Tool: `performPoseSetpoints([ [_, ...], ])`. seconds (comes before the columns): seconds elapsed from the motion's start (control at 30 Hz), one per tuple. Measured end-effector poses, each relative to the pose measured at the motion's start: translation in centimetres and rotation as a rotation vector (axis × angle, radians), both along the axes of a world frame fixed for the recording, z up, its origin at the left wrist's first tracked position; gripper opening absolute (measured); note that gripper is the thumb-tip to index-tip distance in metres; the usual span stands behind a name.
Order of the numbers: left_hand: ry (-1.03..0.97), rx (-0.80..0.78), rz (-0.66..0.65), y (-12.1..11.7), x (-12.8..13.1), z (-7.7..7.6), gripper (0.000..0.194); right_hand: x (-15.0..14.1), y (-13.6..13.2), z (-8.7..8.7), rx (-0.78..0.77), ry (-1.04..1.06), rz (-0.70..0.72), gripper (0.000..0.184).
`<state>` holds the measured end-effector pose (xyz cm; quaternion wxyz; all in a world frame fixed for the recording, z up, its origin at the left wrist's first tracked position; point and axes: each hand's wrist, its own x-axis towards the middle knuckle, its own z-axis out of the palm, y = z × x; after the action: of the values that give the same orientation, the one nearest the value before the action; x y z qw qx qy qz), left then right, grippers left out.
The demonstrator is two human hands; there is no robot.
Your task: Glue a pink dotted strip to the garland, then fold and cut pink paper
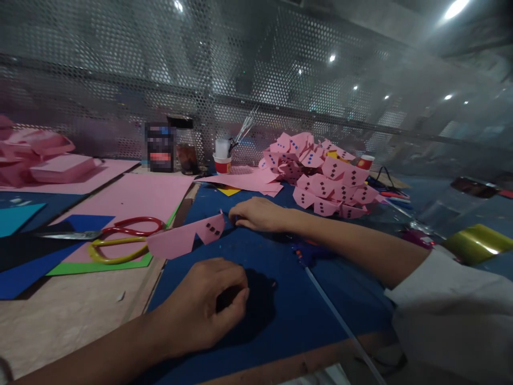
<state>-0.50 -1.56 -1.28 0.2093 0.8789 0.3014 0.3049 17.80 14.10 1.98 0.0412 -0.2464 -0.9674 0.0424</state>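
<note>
My left hand point(208, 305) rests low over the blue table surface point(256, 342), fingers curled round to the thumb; no object shows in them. Farther forward, my right hand point(256, 215) lies with its fingers bent downward, and whatever the fingertips hold is hidden. Just left of those fingertips is a pink paper strip point(180, 239) with a V-shaped notch and dark diamond marks at its right end. Under my right forearm lies a blue glue gun point(316, 254), partly hidden, with a long translucent glue stick point(340, 315) running toward the front edge.
Red-and-yellow-handled scissors point(124, 240) lie on coloured paper at left. Behind my right hand stands a pile of pink cut-paper pieces point(332, 179). A paper cup point(222, 163) and a dark-lidded jar point(187, 149) stand near the perforated metal screen point(240, 69). Gold tape point(479, 241) is at right.
</note>
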Motion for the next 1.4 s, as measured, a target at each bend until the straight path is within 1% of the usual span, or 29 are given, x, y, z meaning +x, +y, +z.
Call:
performPoseSetpoints([
  [0.1, 0.006, 0.0, -0.002, 0.0, 0.0, 0.0, 0.016, 0.1, 0.2, 0.1, -0.037, 0.003, -0.013, 0.02],
  [0.27, 0.013, 0.0, -0.006, 0.0, -0.1, 0.1, 0.016, 0.0, 0.2, 0.3, -0.041, -0.007, 0.01, 0.018],
  [0.37, 0.008, -0.003, -0.006, 0.0, -0.1, 0.2, 0.016, 0.1, 0.2, 0.4, -0.076, 0.009, -0.013, 0.017],
  [0.47, -0.003, -0.003, 0.003, 0.0, 0.0, 0.1, 0.016, 0.2, 0.2, 0.4, -0.102, 0.016, -0.035, 0.02],
  [0.63, -0.003, -0.002, 0.002, 0.0, 0.1, 0.1, 0.016, 0.2, 0.0, 0.5, -0.068, -0.015, -0.027, 0.021],
  [0.87, 0.012, -0.001, 0.002, -0.1, 0.0, 0.3, 0.016, 0.3, -0.2, 0.9, -0.085, -0.037, -0.066, 0.019],
  [1.07, 0.02, -0.001, 0.009, 0.0, -0.1, 0.1, 0.017, 0.6, 0.0, 0.6, -0.064, -0.016, -0.037, 0.02],
  [1.27, 0.027, -0.009, -0.003, 0.1, 0.1, 0.3, 0.016, 1.0, -0.2, 0.8, -0.067, -0.021, -0.026, 0.017],
  [1.4, 0.034, -0.01, -0.002, 0.0, 0.0, 0.5, 0.017, 1.2, -0.5, 0.8, -0.064, -0.009, -0.04, 0.022],
])
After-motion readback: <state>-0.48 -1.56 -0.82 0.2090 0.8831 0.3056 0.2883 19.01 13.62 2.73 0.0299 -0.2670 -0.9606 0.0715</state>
